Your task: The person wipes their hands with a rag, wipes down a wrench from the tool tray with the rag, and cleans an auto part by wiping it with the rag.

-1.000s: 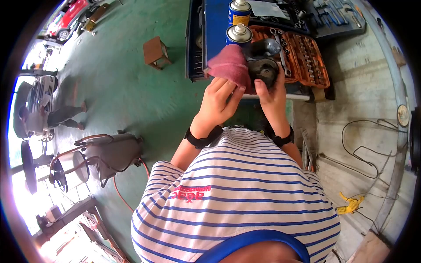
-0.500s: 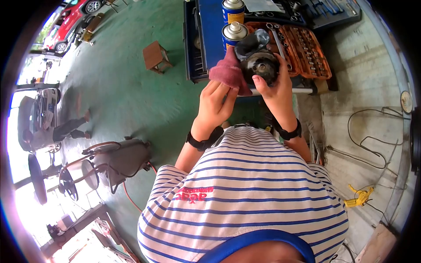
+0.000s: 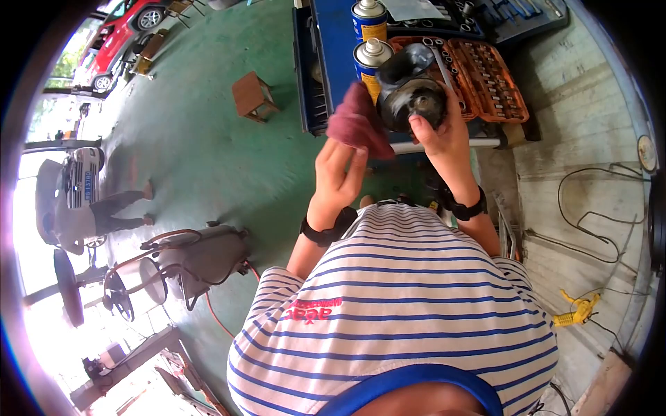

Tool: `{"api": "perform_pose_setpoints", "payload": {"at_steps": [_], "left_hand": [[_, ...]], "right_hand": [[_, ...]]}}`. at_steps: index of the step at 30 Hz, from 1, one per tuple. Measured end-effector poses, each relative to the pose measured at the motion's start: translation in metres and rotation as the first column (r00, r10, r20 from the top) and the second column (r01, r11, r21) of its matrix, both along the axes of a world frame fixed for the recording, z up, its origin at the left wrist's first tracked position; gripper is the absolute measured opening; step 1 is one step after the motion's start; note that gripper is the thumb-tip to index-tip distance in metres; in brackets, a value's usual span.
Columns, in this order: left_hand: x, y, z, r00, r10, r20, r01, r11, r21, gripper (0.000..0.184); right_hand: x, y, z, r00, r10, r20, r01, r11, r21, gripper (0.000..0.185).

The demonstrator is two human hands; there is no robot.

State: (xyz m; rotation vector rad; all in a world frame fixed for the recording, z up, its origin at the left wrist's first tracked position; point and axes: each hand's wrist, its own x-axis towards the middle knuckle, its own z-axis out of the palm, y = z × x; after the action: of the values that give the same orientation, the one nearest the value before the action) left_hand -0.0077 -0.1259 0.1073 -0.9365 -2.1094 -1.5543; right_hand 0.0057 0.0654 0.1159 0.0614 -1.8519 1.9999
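My left hand (image 3: 338,170) is closed on a dark red cloth (image 3: 357,125), which bunches up above the fingers. Beside it, my right hand (image 3: 444,135) grips a round black part (image 3: 414,104) with a hub in its middle and a curved black piece at the top; I cannot make out its exact kind. The thumb presses on its face near the hub. Cloth and part are close together, and whether they touch is hard to tell. Behind them two blue and yellow spray cans (image 3: 373,55) stand on the blue tool cart (image 3: 333,48).
An orange socket set (image 3: 485,80) lies open right of the part, with wrenches in a tray (image 3: 524,17) behind. A wooden stool (image 3: 254,96) and a grey tank with wheels (image 3: 205,256) stand on the green floor. A person (image 3: 90,215) is by a car at left.
The cloth has changed shape and tilts more to the left. The black part has turned slightly in my right hand, with the thumb now nearer its hub. The view has shifted a little.
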Motion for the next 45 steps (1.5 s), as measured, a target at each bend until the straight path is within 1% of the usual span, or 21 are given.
{"api": "perform_pose_setpoints", "payload": {"at_steps": [2,4,6,7,8,10,13,14,16,20,22,26,31,32,35,36,37,39,41,42,45], "left_hand": [[-0.003,-0.001,0.018,1.0,0.018,0.0,-0.018,0.999,0.034,0.015],[-0.008,-0.006,0.026,1.0,0.007,0.017,-0.008,0.999,0.047,0.016],[-0.012,-0.013,0.029,0.993,-0.04,0.107,0.059,0.981,-0.185,0.02],[-0.012,-0.012,0.03,0.993,-0.042,0.109,0.062,0.981,-0.186,0.02],[-0.014,-0.008,0.03,0.997,-0.06,0.044,0.065,0.989,-0.134,0.021],[-0.013,0.004,0.034,0.993,-0.099,-0.06,0.1,0.995,-0.001,0.022],[-0.01,0.007,0.033,0.985,-0.135,-0.11,0.13,0.99,-0.049,0.024],[-0.008,0.008,0.032,0.983,-0.123,-0.14,0.113,0.991,-0.076,0.026],[-0.004,0.006,0.031,0.984,-0.134,-0.119,0.122,0.987,-0.103,0.027],[-0.003,0.006,0.025,0.985,-0.151,-0.086,0.139,0.981,-0.139,0.029],[-0.001,0.007,0.019,0.984,-0.159,-0.081,0.144,0.975,-0.167,0.03],[-0.001,0.005,0.008,0.979,-0.193,-0.057,0.177,0.96,-0.215,0.031],[0.002,0.006,0.006,0.979,-0.2,-0.03,0.189,0.958,-0.217,0.031],[0.002,0.006,0.007,0.978,-0.201,-0.064,0.183,0.96,-0.213,0.032],[0.001,0.007,0.011,0.969,-0.214,-0.127,0.185,0.96,-0.21,0.034],[0.002,0.008,0.013,0.961,-0.227,-0.157,0.191,0.959,-0.211,0.035],[0.002,0.009,0.015,0.962,-0.226,-0.156,0.191,0.958,-0.212,0.035],[0.004,0.012,0.018,0.969,-0.234,-0.078,0.223,0.966,-0.133,0.037],[0.004,0.011,0.016,0.967,-0.251,-0.043,0.245,0.962,-0.121,0.038],[0.004,0.011,0.015,0.963,-0.27,-0.009,0.267,0.957,-0.108,0.039],[-0.002,0.01,0.008,0.948,-0.315,-0.052,0.31,0.947,-0.084,0.041]], "right_hand": [[0.002,-0.001,0.0,1.0,0.001,-0.008,-0.001,0.999,0.036,0.071],[0.009,-0.003,0.004,0.997,-0.059,-0.043,0.072,0.898,0.434,0.078],[0.011,-0.01,0.002,0.993,-0.063,-0.098,0.101,0.889,0.447,0.081],[0.011,-0.013,0.001,0.986,-0.069,-0.154,0.133,0.878,0.46,0.084],[0.01,-0.012,-0.003,0.982,-0.075,-0.176,0.14,0.909,0.394,0.083],[0.008,-0.007,-0.003,0.972,-0.117,-0.203,0.189,0.903,0.385,0.082],[0.008,-0.003,-0.006,0.961,-0.173,-0.217,0.236,0.921,0.31,0.077],[0.007,-0.002,-0.007,0.965,-0.191,-0.178,0.231,0.943,0.24,0.075],[0.008,-0.002,0.0,0.973,-0.188,-0.133,0.205,0.971,0.121,0.07],[0.006,0.001,0.0,0.959,-0.242,-0.147,0.268,0.943,0.198,0.066],[0.005,0.002,0.001,0.981,-0.188,-0.046,0.188,0.982,-0.013,0.061],[0.0,0.008,-0.002,0.97,-0.236,-0.049,0.237,0.971,0.012,0.056],[0.0,0.006,0.003,0.984,-0.178,0.026,0.179,0.981,-0.077,0.057],[-0.001,0.004,0.004,0.984,-0.178,0.025,0.179,0.981,-0.078,0.057],[-0.003,0.0,0.001,0.983,-0.183,-0.031,0.183,0.983,-0.002,0.065],[-0.004,-0.001,-0.003,0.962,-0.252,-0.104,0.268,0.944,0.194,0.071],[-0.004,-0.002,-0.005,0.935,-0.301,-0.189,0.352,0.857,0.375,0.076],[-0.002,-0.002,-0.003,0.917,-0.32,-0.236,0.394,0.821,0.414,0.081],[-0.001,-0.002,0.001,0.875,-0.351,-0.333,0.478,0.735,0.482,0.09],[-0.001,-0.001,0.004,0.875,-0.351,-0.333,0.478,0.735,0.481,0.09],[-0.002,0.004,0.011,0.875,-0.27,-0.402,0.459,0.729,0.507,0.092]]}}
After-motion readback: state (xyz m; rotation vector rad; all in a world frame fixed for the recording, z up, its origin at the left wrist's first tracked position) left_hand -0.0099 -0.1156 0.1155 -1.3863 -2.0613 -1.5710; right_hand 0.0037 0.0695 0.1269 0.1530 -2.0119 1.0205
